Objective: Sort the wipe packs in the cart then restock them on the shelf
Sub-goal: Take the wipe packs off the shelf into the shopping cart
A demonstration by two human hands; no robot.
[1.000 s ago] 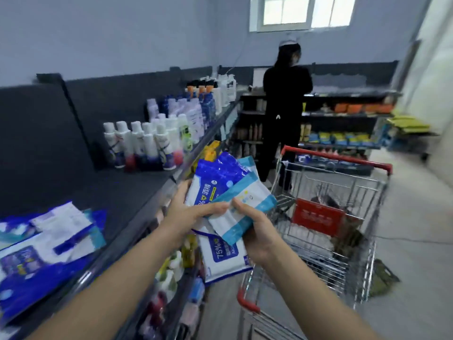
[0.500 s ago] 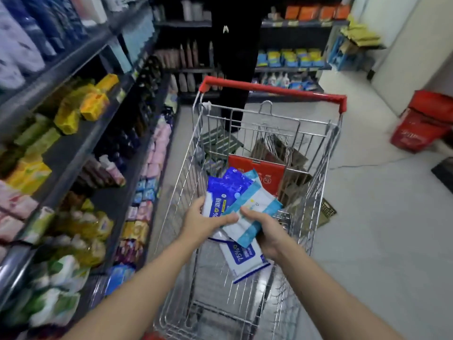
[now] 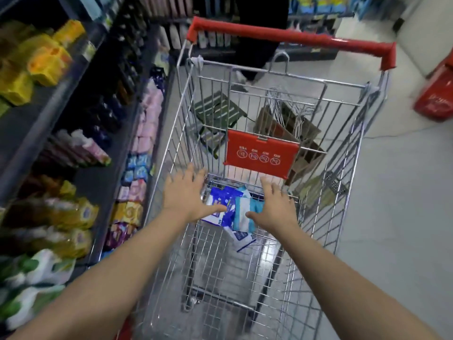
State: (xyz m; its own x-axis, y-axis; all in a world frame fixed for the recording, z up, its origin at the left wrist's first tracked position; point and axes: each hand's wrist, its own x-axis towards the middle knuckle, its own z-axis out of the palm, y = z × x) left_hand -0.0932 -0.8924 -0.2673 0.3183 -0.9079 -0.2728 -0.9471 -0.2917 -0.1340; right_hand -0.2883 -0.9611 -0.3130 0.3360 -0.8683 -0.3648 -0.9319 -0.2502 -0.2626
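Dim, cool light; shelves motion-blurred, edges distorted.

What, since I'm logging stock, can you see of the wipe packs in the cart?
The wipe packs are an overlapping pile of soft plastic pouches inside the wire cart, below its red flap: a dark blue one with white print, a white and light blue one over it, and a white one with a blue label poking out nearest the camera. The left hand and right hand hover spread open on either side; whether the thumbs touch them is unclear.

shiny metal wire cart (image 3: 247,273), glossy plastic wipe packs (image 3: 229,207), red plastic handle (image 3: 294,36)
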